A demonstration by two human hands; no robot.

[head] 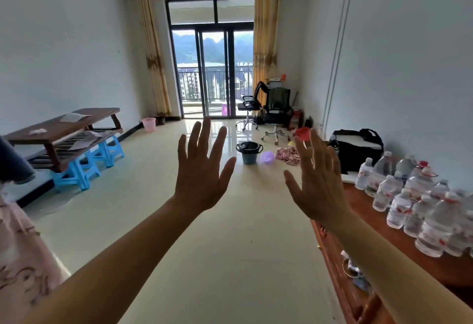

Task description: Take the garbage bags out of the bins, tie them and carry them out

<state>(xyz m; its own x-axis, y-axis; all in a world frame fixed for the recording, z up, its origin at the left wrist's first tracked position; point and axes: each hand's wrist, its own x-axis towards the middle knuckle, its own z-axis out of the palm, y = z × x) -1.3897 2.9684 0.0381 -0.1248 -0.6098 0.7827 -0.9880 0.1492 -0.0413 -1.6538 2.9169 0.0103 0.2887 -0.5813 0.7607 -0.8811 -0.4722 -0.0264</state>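
Note:
My left hand [202, 170] and my right hand [317, 183] are both raised in front of me with fingers spread, holding nothing. Beyond them, on the tiled floor, stands a grey bin [249, 153] lined with a black garbage bag. A purple bag [267, 157] lies on the floor just right of it, next to a heap of pink cloth [288, 155]. A pink bin [149, 124] stands far off by the left curtain. Both bins are well out of reach of my hands.
A wooden bench [61, 129] on blue stools [84, 167] lines the left wall. Two office chairs [276, 113] stand near the balcony door [212, 72]. On my right, a wooden cabinet [363, 211] carries several water bottles [414, 200] and a black bag [355, 147].

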